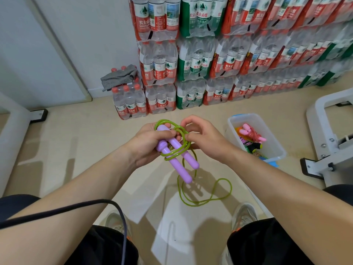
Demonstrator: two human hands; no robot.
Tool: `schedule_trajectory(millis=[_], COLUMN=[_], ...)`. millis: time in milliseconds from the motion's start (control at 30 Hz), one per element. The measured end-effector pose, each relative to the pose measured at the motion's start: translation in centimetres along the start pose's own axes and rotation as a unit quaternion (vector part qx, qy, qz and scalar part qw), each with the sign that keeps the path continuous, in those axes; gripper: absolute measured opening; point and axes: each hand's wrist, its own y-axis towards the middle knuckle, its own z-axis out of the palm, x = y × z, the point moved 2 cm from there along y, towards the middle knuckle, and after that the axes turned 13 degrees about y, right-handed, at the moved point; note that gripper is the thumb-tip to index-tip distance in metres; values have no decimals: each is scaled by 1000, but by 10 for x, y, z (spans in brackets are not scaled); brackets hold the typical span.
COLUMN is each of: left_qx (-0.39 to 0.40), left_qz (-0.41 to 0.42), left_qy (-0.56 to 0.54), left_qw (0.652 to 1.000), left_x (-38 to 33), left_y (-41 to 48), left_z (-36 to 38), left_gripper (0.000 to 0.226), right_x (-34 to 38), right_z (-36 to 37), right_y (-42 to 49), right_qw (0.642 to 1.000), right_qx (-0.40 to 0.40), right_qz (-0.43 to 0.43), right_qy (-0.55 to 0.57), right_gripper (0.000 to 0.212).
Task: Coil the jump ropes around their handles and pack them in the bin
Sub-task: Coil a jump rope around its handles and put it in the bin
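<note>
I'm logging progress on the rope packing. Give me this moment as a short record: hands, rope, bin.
left hand: grips both purple handles together
right hand: pinches the green rope beside the handles
green rope: a few turns round the handles, the rest hangs in loose loops
bin: clear, on the floor at right, holds other jump ropes
status: coil unfinished

Storage room. Shrink-wrapped packs of bottled water (210, 54) are stacked several tiers high along a plain white wall (86, 35), directly on a beige tiled floor (76, 140). A grey cloth (118, 76) lies on one low pack, and a white metal frame (324, 121) stands at right.
</note>
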Motion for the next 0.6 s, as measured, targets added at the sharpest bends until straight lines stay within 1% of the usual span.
schedule_trajectory(millis=[67,100,233,300,333,367,400,433,467,533,600], left_qx=[-13,-20,-28,-36,-45,-54,-60,-58,-44,-22,-39], left_qz=[1,1,3,2,5,8,16,31,54,106,147], left_qy=[12,17,53,102,133,164,193,227,267,348,410], left_qw=[1000,1000,998,994,990,985,979,972,961,931,899], left_x=[1,1,3,7,10,12,12,11,9,5,4], left_y=[-1,-1,0,0,1,1,1,-1,-2,-3,-2], left_z=[2,3,4,4,4,4,3,4,6,10,12], left_gripper=[16,17,21,13,17,30,43,51,52,37,23], right_x=[-2,-4,-11,-9,-8,-6,-5,-4,-4,-6,-7], right_z=[2,2,-2,-5,-7,-9,-10,-11,-12,-14,-17], right_y=[-1,-1,-1,1,2,3,3,3,2,2,4], right_qw=[1000,999,991,985,982,980,979,979,978,979,981], right_qx=[16,20,10,16,15,13,14,17,23,26,19], right_qz=[17,25,-3,-5,2,16,34,54,72,99,107], right_qy=[15,3,-133,-173,-191,-200,-201,-198,-193,-178,-162], right_gripper=[18,18,22,15,11,7,6,6,7,10,14])
